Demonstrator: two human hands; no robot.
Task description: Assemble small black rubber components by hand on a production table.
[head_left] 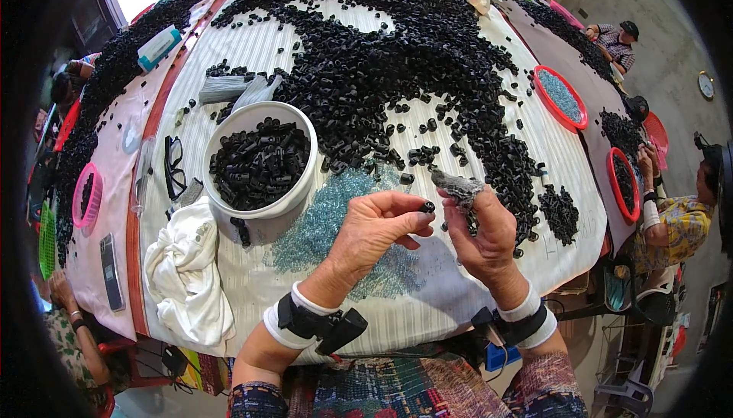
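My left hand (359, 235) pinches a small black cylindrical piece (427, 207) between thumb and fingertips. Close beside it, my right hand (489, 238) is curled, with a rough grey fabric-like piece (460, 186) at its fingertips. Whether that grey piece is held or worn on a finger I cannot tell, and anything inside the fingers is hidden. Under and behind my left hand spreads a pile of small clear bluish pieces (309, 227). A white bowl (263, 208) full of black pieces stands to the left. Beyond my hands lies a large heap of black pieces (343, 59).
A knotted white cloth (187, 273), black-framed glasses (175, 166) and grey bundles (224, 88) lie on the left. A small black pile (560, 214) sits at right. A red-rimmed basket (582, 116) holds bluish pieces. Other people work along both sides.
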